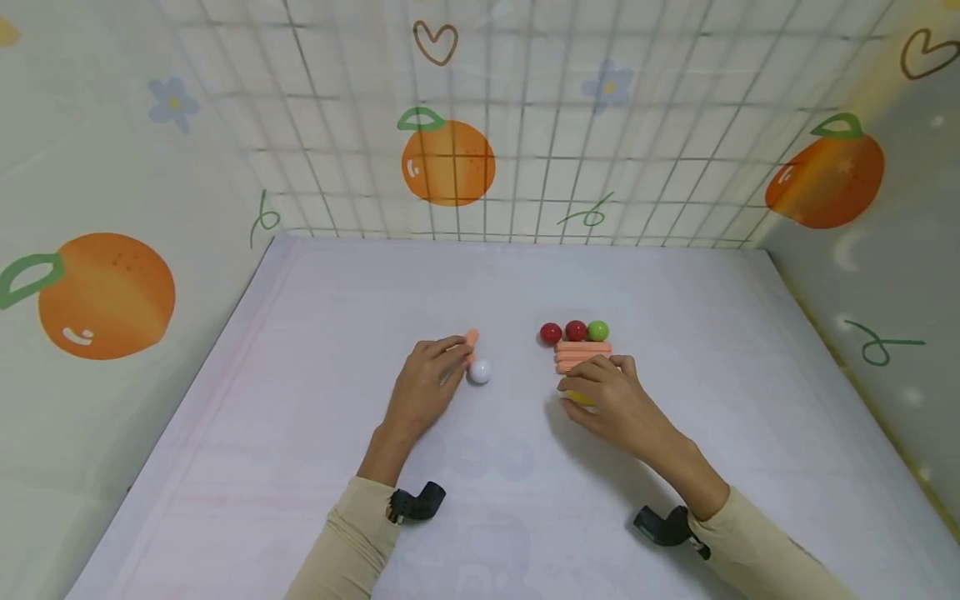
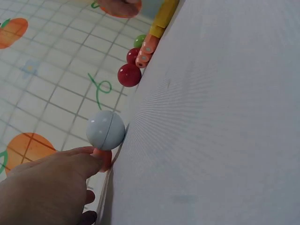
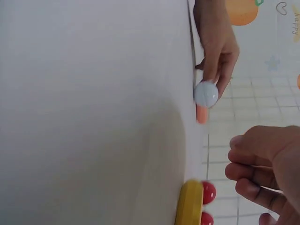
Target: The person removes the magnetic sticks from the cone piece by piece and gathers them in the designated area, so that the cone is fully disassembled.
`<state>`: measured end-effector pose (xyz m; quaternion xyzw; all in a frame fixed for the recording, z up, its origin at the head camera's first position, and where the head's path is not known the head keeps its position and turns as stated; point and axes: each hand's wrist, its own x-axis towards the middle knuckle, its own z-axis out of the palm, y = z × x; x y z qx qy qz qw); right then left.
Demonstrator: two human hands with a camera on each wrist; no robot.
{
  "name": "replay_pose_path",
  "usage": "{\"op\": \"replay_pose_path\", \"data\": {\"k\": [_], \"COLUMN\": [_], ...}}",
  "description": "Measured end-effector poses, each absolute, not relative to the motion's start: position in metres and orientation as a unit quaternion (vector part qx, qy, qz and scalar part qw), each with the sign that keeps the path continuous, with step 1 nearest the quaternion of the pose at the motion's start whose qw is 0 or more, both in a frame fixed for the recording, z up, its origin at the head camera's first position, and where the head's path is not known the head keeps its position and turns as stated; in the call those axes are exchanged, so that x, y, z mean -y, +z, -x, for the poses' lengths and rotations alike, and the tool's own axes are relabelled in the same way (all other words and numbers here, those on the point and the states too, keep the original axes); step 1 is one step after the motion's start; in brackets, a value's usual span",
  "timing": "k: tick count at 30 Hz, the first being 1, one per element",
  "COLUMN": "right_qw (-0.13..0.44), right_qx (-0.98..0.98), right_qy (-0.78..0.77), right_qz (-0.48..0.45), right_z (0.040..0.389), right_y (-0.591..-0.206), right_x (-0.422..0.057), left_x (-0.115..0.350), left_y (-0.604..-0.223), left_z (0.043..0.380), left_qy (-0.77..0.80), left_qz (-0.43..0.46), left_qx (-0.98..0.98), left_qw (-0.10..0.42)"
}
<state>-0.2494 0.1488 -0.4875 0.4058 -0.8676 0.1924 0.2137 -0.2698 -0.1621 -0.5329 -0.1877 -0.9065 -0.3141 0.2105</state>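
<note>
My left hand (image 1: 423, 385) pinches a salmon-orange stick (image 1: 472, 337) lying on the table, with thumb and fingertips at its side. A glossy white ball (image 1: 481, 372) sits right beside that stick; a thin seam line runs round it in the left wrist view. My right hand (image 1: 613, 398) hovers over a yellow stick (image 1: 581, 398), which it partly covers in the head view. From the right wrist view, its fingers bend loosely with nothing between them, apart from the yellow stick (image 3: 190, 202). Several salmon-orange sticks (image 1: 583, 347) lie side by side just beyond the right hand.
Two red balls (image 1: 551, 334) and a green ball (image 1: 597, 331) stand in a row behind the salmon sticks. The table (image 1: 337, 300) has a pale cloth. A white wire grid (image 1: 555, 158) behind a printed sheet rises at its back edge.
</note>
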Motion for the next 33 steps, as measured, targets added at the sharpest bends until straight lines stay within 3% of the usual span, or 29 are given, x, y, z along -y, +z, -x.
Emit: {"op": "replay_pose_path", "data": {"k": [20, 33], "right_qw": [0.084, 0.066], "right_qx": [0.921, 0.921], "right_qy": [0.191, 0.194], "right_qz": [-0.33, -0.332], "right_z": [0.284, 0.288], "right_y": [-0.481, -0.491], "right_x": [-0.058, -0.047], "left_x": [0.159, 0.16], "left_y": [-0.532, -0.534], "left_z": [0.272, 0.273], "left_qy": [-0.334, -0.309], "left_qz": [0.229, 0.229], "left_qx": [0.892, 0.898], "left_qw": [0.199, 0.215]}}
